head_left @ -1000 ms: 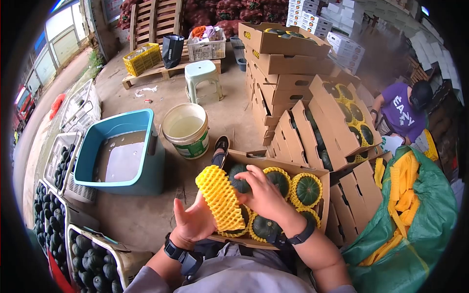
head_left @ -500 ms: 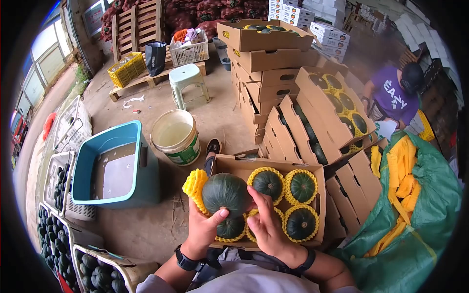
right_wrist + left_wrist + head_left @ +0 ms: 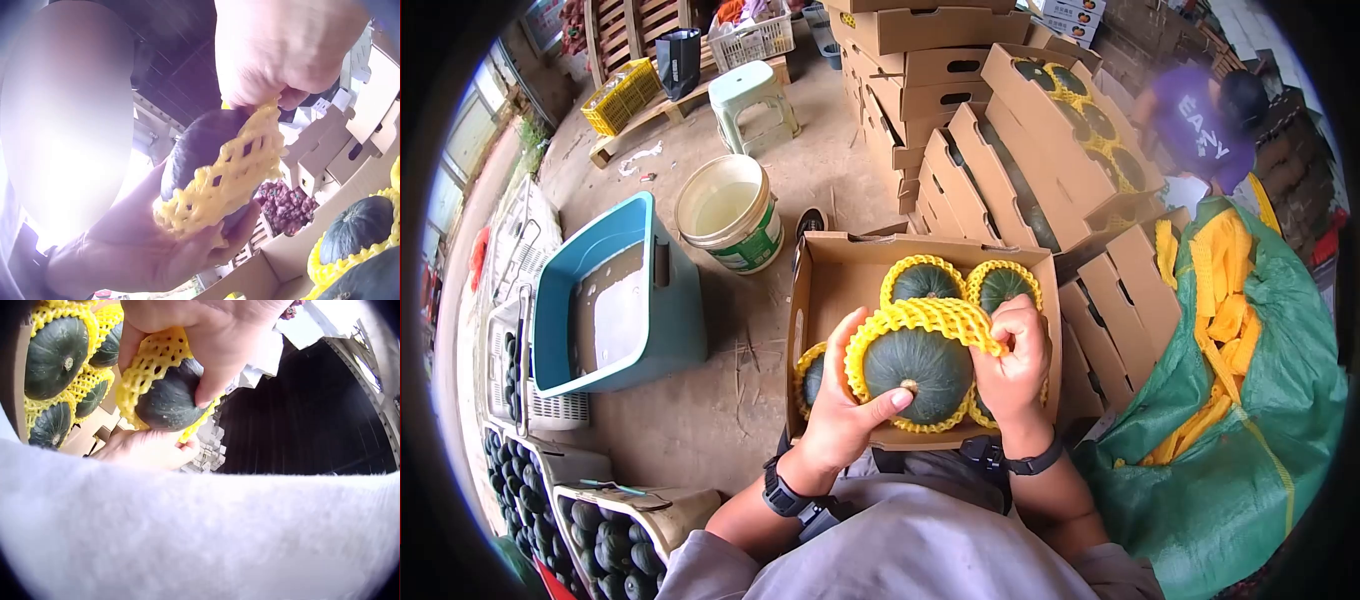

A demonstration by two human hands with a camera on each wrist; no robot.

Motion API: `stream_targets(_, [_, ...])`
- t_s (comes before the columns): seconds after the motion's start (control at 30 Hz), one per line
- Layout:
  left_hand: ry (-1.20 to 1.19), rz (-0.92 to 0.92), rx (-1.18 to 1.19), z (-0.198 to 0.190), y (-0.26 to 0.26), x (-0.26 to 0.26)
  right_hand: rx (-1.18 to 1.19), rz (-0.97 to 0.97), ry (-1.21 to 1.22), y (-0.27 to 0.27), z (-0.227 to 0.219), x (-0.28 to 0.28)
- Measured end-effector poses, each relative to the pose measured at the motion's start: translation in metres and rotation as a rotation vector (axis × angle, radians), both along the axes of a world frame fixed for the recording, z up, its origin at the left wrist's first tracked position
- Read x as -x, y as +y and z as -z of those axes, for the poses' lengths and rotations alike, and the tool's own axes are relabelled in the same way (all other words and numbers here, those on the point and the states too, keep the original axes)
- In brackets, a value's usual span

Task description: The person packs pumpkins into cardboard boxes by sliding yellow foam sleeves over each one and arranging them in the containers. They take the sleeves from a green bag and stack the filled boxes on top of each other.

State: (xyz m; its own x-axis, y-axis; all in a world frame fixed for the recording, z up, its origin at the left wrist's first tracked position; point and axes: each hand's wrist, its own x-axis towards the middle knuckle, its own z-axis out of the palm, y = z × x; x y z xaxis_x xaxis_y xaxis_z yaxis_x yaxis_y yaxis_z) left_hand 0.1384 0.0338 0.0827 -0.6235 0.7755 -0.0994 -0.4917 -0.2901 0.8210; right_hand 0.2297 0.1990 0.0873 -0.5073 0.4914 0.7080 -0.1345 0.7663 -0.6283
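Note:
A dark green squash [image 3: 917, 368] sits in my left hand [image 3: 847, 400] above the near side of an open cardboard box [image 3: 837, 272]. A yellow foam net [image 3: 930, 315] wraps its upper half. My right hand [image 3: 1016, 362] pinches the net's right end and pulls it over the squash. The left wrist view shows the squash [image 3: 169, 400] and net [image 3: 147, 365] gripped in my left hand's fingers [image 3: 215, 369]. The right wrist view shows the net [image 3: 231, 178] stretched across the squash [image 3: 200, 147]. Several netted squashes [image 3: 922, 282] lie in the box.
A blue tub [image 3: 615, 300] of water and a white bucket [image 3: 730, 215] stand to the left. Crates of bare squashes [image 3: 590, 535] sit at lower left. Stacked filled boxes [image 3: 1000, 150] rise behind. A green sack of yellow nets [image 3: 1240, 400] lies right, by a person in purple [image 3: 1205, 120].
The bare squash held in the left hand half a second ago now wears the yellow net. The right hand has moved up from below it to pull the net over.

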Motion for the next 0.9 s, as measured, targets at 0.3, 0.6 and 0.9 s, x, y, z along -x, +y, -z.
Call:
stream_targets(0.3, [0.76, -0.111, 0.274, 0.014, -0.003, 0.007, 0.394, -0.23, -0.123, -0.039, -0.006, 0.012])
stream_targets(0.6, [-0.045, -0.095, -0.074, -0.009, 0.012, 0.012, 1.351, -0.682, 0.138, -0.04, 0.001, 0.01])
stream_targets(0.9, [0.161, -0.21, 0.058, 0.007, 0.016, 0.009, 0.799, -0.376, -0.03, -0.047, 0.017, 0.01])
